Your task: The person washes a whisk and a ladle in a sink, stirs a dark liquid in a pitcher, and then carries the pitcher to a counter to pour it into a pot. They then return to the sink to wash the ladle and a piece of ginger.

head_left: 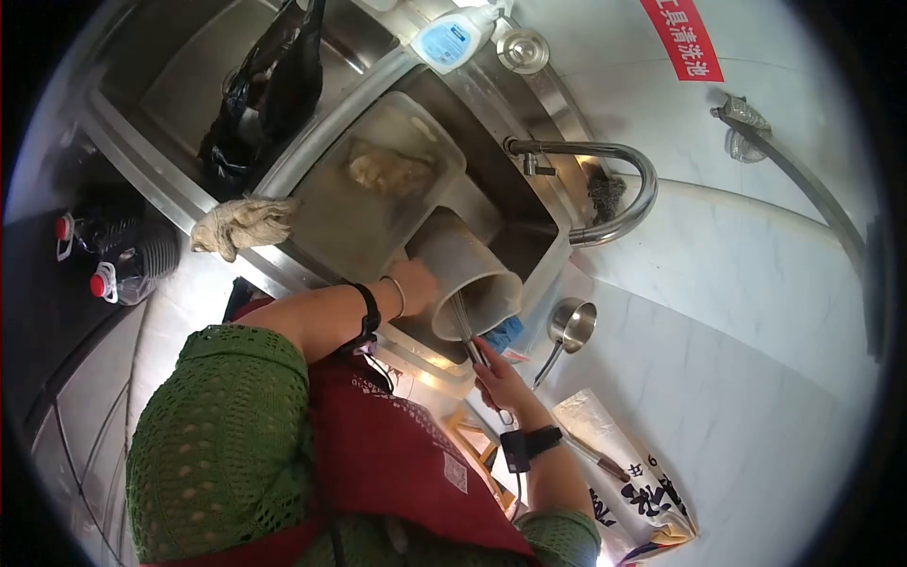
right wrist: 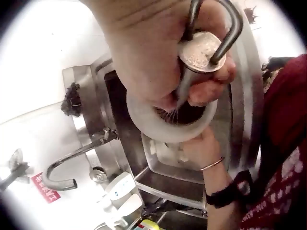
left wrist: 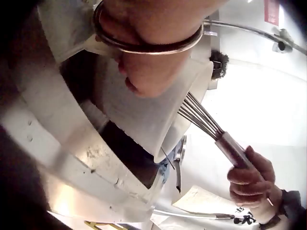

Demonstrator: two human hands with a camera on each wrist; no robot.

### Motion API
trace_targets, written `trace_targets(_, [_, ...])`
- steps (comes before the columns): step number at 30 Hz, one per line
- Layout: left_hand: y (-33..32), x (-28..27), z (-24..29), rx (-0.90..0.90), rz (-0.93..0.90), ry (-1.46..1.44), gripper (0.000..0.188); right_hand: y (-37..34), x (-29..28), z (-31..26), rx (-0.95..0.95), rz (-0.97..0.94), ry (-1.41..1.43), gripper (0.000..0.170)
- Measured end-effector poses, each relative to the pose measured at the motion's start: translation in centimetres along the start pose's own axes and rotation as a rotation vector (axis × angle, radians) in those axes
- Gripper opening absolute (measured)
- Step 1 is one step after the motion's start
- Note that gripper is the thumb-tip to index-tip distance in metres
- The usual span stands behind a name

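Note:
A translucent plastic jug [head_left: 460, 250] lies tilted over the sink, its mouth toward the right hand. The left hand [head_left: 414, 286] grips it at the side near its handle; the handle itself is hidden. In the left wrist view the left hand [left wrist: 151, 72] is against the jug wall [left wrist: 139, 115]. Curled round the handle of a metal whisk [left wrist: 201, 115] is the right hand [left wrist: 252, 179], with the wires inside the jug mouth. From the right wrist view, the right hand [right wrist: 148, 62] covers part of the jug rim [right wrist: 158, 132], and dark space shows inside.
A clear tub [head_left: 331, 227] holding cloudy liquid and a pale lump sits in the sink beside the jug. A curved faucet [head_left: 642, 180] reaches over from the wall side. Around it are a cloth [head_left: 241, 227], a spray bottle [head_left: 453, 40], a small pan [head_left: 573, 324] and a black bag [head_left: 283, 85].

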State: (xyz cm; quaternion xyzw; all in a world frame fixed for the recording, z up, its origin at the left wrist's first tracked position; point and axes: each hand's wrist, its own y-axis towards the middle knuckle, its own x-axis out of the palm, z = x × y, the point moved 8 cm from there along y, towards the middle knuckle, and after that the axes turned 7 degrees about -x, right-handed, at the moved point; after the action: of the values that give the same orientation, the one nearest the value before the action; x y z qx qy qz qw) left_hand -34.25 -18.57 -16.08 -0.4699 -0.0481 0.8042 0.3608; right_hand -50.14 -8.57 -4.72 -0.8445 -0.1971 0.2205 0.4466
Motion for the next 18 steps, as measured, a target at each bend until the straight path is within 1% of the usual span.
trace_targets(1, [0.3, 0.9, 0.0, 0.037, 0.019, 0.001, 0.022, 0.9, -0.3, 0.9, -0.150, -0.020, -0.547, 0.049])
trace_targets(2, [0.3, 1.4, 0.3, 0.076, 0.038, 0.002, 0.021, 0.9, -0.7, 0.4, -0.445, 0.037, -1.030, 0.051])
trace_targets(3, [0.2, 1.1, 0.3, 0.076, 0.038, 0.007, 0.021, 0.8, -0.6, -0.3, -0.448, 0.040, -1.027, 0.051])
trace_targets(5, [-0.3, 0.5, 0.6, 0.092, 0.021, 0.019, 0.020, 0.4, -0.9, -1.2, -0.141, -0.018, -0.642, 0.050])
trace_targets(6, [-0.2, 0.8, 0.7, 0.094, 0.020, 0.018, 0.020, -0.4, -0.7, -2.0, -0.138, -0.018, -0.642, 0.050])
trace_targets(9, [0.1, 1.0, 0.2, 0.061, 0.043, 0.023, 0.021, -2.2, 0.1, -1.8, 0.059, 0.075, 0.527, 0.047])
trace_targets(10, [0.0, 0.9, 0.0, 0.037, 0.045, -0.023, 0.021, -2.3, 0.8, -1.4, 0.048, 0.067, 0.693, 0.046])
trace_targets(11, [-0.2, 0.9, -0.1, 0.017, 0.045, -0.068, 0.021, -1.6, 1.5, -1.1, 0.051, 0.066, 0.692, 0.046])
trace_targets(13, [-0.7, 1.3, 0.1, 0.023, 0.040, -0.056, 0.022, 0.1, 2.4, 0.0, 0.058, 0.077, 0.614, 0.045])
trace_targets(14, [-0.7, 1.2, 0.1, 0.026, 0.038, -0.038, 0.022, 1.9, 2.4, 2.2, -0.040, -0.026, 0.529, 0.047])
trace_targets(15, [-0.6, 0.8, 0.0, 0.028, 0.038, -0.033, 0.022, 2.9, 2.3, 3.2, -0.044, -0.025, 0.533, 0.047])
trace_targets(17, [-0.9, 0.5, 0.8, 0.106, -0.006, 0.086, 0.022, 3.2, 1.8, 2.3, -0.332, 0.029, -0.727, 0.052])
trace_targets(18, [-0.7, 0.2, 0.7, 0.112, -0.005, 0.092, 0.022, 3.2, 1.3, 2.3, -0.286, 0.015, -0.913, 0.058])
